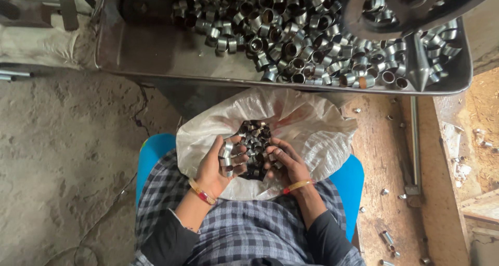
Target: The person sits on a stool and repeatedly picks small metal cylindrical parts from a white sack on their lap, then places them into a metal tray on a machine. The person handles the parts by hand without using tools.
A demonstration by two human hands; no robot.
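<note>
A white woven sack (306,125) lies open on my lap, holding several short shiny metal rings (254,136). My left hand (215,167) is cupped at the sack's mouth with a handful of these rings in its palm. My right hand (286,162) reaches into the sack beside it, fingers curled around more rings. Both wrists carry thread bands.
Ahead stands a large metal tray (156,48) heaped with many similar metal rings (312,32). A dark wheel (410,6) hangs over its right end. A blue seat (153,151) is under me. Loose rings lie scattered on the wooden boards (384,157) to the right; concrete floor (62,157) to the left.
</note>
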